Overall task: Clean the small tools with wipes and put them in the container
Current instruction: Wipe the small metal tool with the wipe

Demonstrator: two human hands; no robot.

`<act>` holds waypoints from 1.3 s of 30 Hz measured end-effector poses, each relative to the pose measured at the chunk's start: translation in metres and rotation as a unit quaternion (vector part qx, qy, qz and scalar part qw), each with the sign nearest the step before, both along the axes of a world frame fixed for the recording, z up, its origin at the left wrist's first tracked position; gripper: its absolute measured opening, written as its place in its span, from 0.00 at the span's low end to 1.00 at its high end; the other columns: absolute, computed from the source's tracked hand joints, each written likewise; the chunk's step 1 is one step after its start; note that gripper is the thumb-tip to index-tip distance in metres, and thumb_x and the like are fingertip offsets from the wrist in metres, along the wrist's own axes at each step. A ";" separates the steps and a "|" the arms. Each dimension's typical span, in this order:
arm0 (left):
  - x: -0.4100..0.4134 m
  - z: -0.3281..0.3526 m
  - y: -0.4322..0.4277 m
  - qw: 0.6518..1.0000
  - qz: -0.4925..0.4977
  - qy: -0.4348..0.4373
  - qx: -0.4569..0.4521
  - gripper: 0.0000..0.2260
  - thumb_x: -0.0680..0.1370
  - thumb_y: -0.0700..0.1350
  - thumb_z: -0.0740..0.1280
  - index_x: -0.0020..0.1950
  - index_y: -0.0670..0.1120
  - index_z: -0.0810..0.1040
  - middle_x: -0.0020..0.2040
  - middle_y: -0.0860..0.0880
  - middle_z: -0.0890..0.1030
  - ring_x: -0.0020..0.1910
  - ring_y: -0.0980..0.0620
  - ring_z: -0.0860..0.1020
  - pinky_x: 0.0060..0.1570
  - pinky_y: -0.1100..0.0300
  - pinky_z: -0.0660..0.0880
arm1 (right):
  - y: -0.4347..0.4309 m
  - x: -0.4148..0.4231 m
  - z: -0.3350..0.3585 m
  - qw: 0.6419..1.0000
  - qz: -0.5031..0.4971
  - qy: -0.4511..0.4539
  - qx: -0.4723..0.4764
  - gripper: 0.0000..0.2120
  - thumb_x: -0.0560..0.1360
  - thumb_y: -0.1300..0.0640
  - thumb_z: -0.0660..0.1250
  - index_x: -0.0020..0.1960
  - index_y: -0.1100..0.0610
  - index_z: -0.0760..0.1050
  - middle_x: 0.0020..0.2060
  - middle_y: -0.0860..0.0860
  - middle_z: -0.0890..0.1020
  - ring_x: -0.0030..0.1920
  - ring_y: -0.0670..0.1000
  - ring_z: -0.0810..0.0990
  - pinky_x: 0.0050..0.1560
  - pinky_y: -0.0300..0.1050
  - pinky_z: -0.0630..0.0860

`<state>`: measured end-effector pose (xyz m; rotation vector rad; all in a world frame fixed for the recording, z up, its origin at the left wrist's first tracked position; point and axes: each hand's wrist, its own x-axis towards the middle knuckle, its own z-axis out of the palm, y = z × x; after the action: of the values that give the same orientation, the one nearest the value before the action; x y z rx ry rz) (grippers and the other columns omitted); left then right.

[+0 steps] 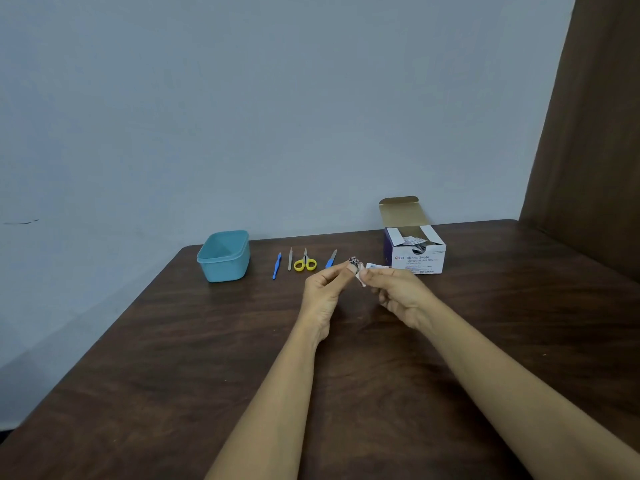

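A dark, wood-grained bench [173,358] stands against a pale wall, with everything on it set near its far edge. At the left sits an open teal container [225,270], and to its right lie four small tools in a row, apart from one another: a slim blue tool [276,266], a grey metal file [290,259], yellow-handled scissors [305,264] and a blue-handled tool [331,260]. Further right stands a box of alcohol swabs [417,259] with its flap up, a small white packet [377,267] lying just beside its front left corner.
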<state>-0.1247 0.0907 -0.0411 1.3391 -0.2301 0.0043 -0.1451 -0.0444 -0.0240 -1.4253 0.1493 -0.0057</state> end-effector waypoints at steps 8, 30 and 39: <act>0.003 -0.001 0.003 1.000 -0.019 0.007 -0.015 0.11 0.75 0.43 0.71 0.55 0.39 0.83 0.52 0.48 0.85 0.51 0.57 0.80 0.61 0.57 0.73 | -0.002 -0.002 0.001 0.992 0.053 -0.001 -0.114 0.04 0.69 0.55 0.76 0.35 0.54 0.84 0.34 0.46 0.83 0.37 0.44 0.71 0.38 0.38 0.67; -0.005 -0.002 0.000 0.997 0.041 -0.039 0.043 0.05 0.74 0.39 0.72 0.47 0.39 0.82 0.36 0.45 0.81 0.34 0.58 0.78 0.34 0.69 0.73 | 0.014 0.008 -0.005 0.996 -0.089 -0.017 0.024 0.07 0.75 0.54 0.70 0.40 0.55 0.81 0.32 0.48 0.73 0.32 0.44 0.67 0.31 0.36 0.65; -0.007 -0.002 -0.003 0.996 0.028 -0.048 0.068 0.03 0.74 0.39 0.73 0.45 0.40 0.83 0.37 0.43 0.84 0.36 0.54 0.82 0.36 0.67 0.75 | 0.017 0.004 -0.006 0.994 -0.086 -0.019 0.059 0.07 0.77 0.57 0.67 0.41 0.55 0.81 0.34 0.47 0.80 0.34 0.44 0.70 0.34 0.37 0.65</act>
<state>-0.1322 0.0877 -0.0433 1.4821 -0.2792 0.1020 -0.1409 -0.0276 -0.0299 -1.2910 0.2368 -0.1642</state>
